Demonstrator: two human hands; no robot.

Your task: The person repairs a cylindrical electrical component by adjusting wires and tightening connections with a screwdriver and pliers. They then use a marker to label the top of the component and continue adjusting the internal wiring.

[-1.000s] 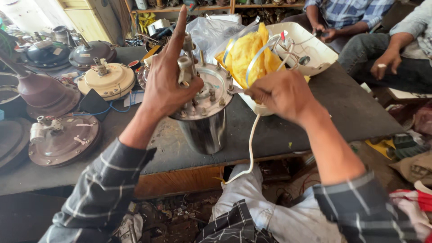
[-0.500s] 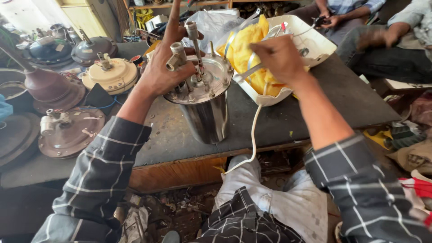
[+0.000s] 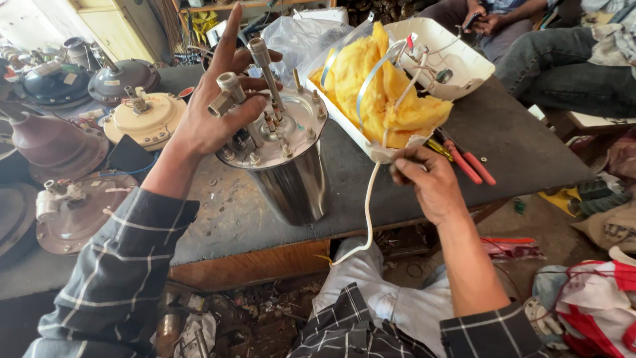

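head: left hand [image 3: 205, 122] grips tank [image 3: 285, 166].

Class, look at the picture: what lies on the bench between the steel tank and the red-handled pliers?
In the head view, between the steel tank and pliers lie the white casing and its yellow insulation.

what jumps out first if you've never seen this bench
The shiny steel tank at the middle of the dark bench, with pipes sticking up from its top, where the left hand grips it. Right behind it, bright yellow insulation bulges from an opened white casing, and the right hand pinches its white cord. Old fan motors crowd the left side.
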